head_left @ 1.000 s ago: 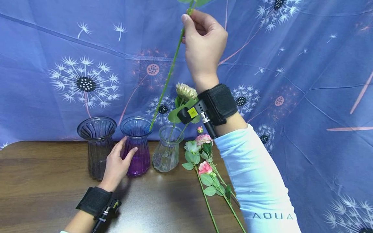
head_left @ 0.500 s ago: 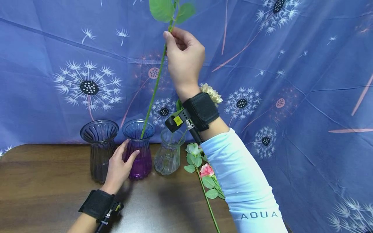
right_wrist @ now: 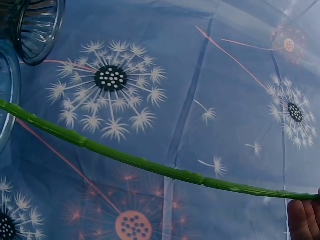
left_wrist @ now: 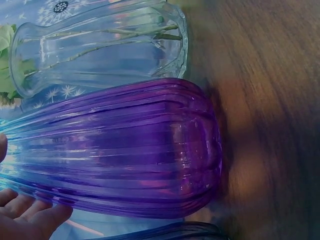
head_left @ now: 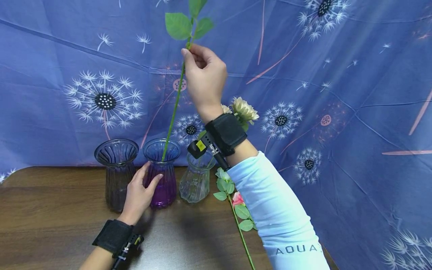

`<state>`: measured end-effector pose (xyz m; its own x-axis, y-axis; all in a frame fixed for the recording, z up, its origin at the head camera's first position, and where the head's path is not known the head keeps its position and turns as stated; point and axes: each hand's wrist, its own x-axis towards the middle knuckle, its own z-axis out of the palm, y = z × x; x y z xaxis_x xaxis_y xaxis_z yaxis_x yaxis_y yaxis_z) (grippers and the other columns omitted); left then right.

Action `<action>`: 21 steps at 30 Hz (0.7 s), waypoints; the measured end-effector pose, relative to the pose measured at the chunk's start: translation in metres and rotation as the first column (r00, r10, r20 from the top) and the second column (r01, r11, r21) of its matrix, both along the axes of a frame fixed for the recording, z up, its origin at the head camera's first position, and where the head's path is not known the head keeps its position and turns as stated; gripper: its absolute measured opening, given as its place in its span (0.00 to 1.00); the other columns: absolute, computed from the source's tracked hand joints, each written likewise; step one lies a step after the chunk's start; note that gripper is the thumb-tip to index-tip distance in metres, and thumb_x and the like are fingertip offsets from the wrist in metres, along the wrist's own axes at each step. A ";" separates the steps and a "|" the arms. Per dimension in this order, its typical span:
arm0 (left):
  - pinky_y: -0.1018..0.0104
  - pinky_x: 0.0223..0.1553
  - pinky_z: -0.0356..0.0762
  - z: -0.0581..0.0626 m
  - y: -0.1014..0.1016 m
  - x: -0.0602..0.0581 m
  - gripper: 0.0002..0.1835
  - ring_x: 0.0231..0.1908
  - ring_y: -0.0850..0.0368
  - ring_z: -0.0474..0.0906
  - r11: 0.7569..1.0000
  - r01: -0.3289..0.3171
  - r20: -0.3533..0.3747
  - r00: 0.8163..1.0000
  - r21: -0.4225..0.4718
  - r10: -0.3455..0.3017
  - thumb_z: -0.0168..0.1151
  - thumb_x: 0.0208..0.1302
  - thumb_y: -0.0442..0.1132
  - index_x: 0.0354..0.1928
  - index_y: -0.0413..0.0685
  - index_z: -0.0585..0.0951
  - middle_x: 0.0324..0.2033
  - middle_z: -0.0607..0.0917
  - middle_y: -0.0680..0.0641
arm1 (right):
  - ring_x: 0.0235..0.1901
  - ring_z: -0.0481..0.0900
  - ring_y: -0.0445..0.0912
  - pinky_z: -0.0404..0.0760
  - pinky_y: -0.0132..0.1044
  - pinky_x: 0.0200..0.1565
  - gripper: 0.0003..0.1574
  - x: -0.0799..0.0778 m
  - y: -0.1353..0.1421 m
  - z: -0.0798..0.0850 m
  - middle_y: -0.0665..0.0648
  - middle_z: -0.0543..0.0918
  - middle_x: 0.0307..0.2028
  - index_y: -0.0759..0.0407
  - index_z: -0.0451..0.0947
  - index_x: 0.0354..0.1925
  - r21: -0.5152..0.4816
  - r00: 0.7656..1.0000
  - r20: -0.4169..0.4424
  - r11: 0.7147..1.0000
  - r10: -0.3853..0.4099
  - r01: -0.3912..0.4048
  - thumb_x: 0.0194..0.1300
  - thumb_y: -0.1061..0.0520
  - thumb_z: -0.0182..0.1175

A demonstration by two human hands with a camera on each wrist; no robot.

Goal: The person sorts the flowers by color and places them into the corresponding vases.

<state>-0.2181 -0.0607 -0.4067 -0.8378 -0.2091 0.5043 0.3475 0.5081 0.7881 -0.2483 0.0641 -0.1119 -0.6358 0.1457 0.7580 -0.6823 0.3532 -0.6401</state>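
Left hand (head_left: 138, 195): we spread it against the purple vase (head_left: 166, 189), lower centre-left.
Right hand (head_left: 206, 75): we pinched the green stem (head_left: 173, 112), upper centre.
Table (head_left: 50, 217): brown wood ran along the bottom.
Cloth (head_left: 354, 56): blue, hung behind.

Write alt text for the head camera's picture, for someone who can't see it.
A person's right hand pinches a leafy stem, its lower end inside the mouth of a blue-and-purple vase, with the left hand at that vase's side. A dark vase and a clear vase flank it on a wooden table, before a blue dandelion-patterned cloth.
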 end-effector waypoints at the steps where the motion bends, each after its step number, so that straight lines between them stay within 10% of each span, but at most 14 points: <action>1: 0.42 0.56 0.69 0.000 0.000 0.000 0.30 0.58 0.36 0.71 1.000 -0.002 0.001 1.000 0.002 0.002 0.63 0.61 0.40 0.63 0.37 0.68 0.58 0.74 0.33 | 0.28 0.76 0.39 0.74 0.22 0.34 0.13 0.000 -0.001 -0.001 0.59 0.84 0.34 0.63 0.82 0.45 0.003 1.000 0.002 1.000 -0.001 0.001 0.62 0.59 0.61; 21: 0.42 0.56 0.71 -0.003 -0.002 -0.004 0.31 0.57 0.36 0.72 1.000 0.008 0.002 1.000 0.004 -0.008 0.63 0.61 0.41 0.64 0.38 0.67 0.58 0.74 0.34 | 0.31 0.82 0.48 0.74 0.23 0.32 0.13 -0.008 -0.015 -0.039 0.62 0.85 0.34 0.67 0.81 0.43 0.076 1.000 0.005 0.997 0.019 -0.019 0.62 0.59 0.61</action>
<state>-0.2217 -0.0629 -0.4097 -0.8407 -0.2044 0.5015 0.3496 0.5024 0.7908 -0.2567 0.0487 -0.1509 -0.6412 0.0752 0.7637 -0.6866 0.3881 -0.6148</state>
